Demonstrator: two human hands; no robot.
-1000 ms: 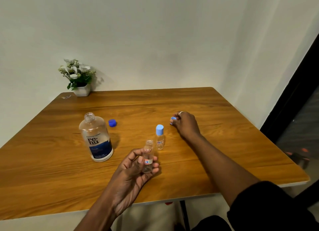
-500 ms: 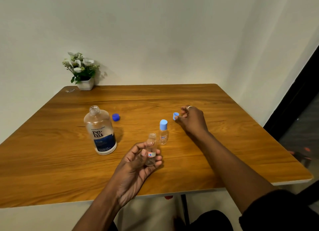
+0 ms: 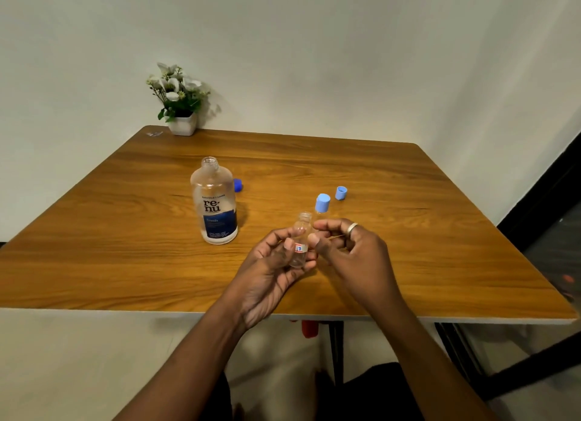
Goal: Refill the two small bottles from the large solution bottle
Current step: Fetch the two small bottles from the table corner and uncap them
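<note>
Above the bench [image 3: 125,247], fingers of the left hand [image 3: 267,273] grasp the uncapped small bottle [image 3: 300,247]; the right hand [image 3: 355,257] curls against it, grip unclear. Judged light, stiff, slippery: hold mid-body. The large bottle [image 3: 217,207] stands open nearby.

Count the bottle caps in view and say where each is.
3. A dark blue cap lies partly hidden behind the large bottle; a loose light blue cap lies on the table; a third cap tops the standing small bottle.
</note>
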